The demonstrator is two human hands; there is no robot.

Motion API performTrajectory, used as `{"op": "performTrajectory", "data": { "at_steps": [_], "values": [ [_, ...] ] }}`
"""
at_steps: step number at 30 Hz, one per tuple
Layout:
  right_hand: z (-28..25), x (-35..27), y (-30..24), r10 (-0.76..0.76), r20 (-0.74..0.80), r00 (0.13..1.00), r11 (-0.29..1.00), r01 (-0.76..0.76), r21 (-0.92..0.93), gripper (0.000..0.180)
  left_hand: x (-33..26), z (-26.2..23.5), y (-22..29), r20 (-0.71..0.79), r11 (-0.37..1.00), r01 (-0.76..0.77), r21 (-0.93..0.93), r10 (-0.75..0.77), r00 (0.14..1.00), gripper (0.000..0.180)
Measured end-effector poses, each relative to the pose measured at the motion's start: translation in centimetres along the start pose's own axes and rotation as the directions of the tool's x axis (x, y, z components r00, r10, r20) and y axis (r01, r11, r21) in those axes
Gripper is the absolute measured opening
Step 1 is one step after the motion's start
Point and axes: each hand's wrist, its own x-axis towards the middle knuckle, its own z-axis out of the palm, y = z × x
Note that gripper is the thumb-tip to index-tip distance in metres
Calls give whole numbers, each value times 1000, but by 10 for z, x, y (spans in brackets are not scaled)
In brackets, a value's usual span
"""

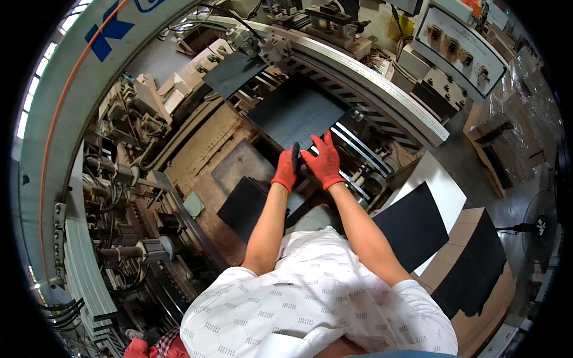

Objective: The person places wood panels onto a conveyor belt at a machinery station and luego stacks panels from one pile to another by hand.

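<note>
Overhead, the head view looks down on a person in a white patterned shirt working at a machine bed, both hands in red gloves. The left hand point(285, 170) is closed around a dark, narrow object point(295, 156) that stands up out of its grip; what the object is cannot be told. The right hand point(323, 162) lies just beside it with fingers spread and flat, pressing on the near edge of a large black sheet point(295, 113). That sheet rests on the machine's slatted feed rails point(358, 143), tilted away from the person toward a curved metal guide rail point(370, 74).

Further up the bed, a second black sheet point(233, 71) sits near a set of rollers. Below the hands, a stack of black sheets point(242, 206) lies on a brown, worn platform point(203, 149). To the person's right, another black sheet point(415, 227) lies on a white board point(441, 179), and more dark sheets point(477, 262) cover a cardboard-coloured pile. A grey control box with knobs point(456, 51) stands at the upper right, and a fan point(540, 230) is near the right rim.
</note>
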Motion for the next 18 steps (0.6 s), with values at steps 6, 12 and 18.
{"op": "performTrajectory", "data": {
  "at_steps": [6, 12, 18],
  "values": [
    [0, 0, -4, -13, -23, 1000, 999, 14, 37, 60, 14, -1, -16, -80, 907, 219, -359, -263, 961, 33],
    [-1, 2, -1, -90, 3, 996, 996, 90, -23, 59, 0, -20, -31, 223, 611, -598, 519, 579, 784, 60],
    [0, 4, 0, -171, 42, 984, 980, 174, -100, 50, -13, -22, -53, 147, 893, -445, -63, 450, 881, 82]
  ]
}}
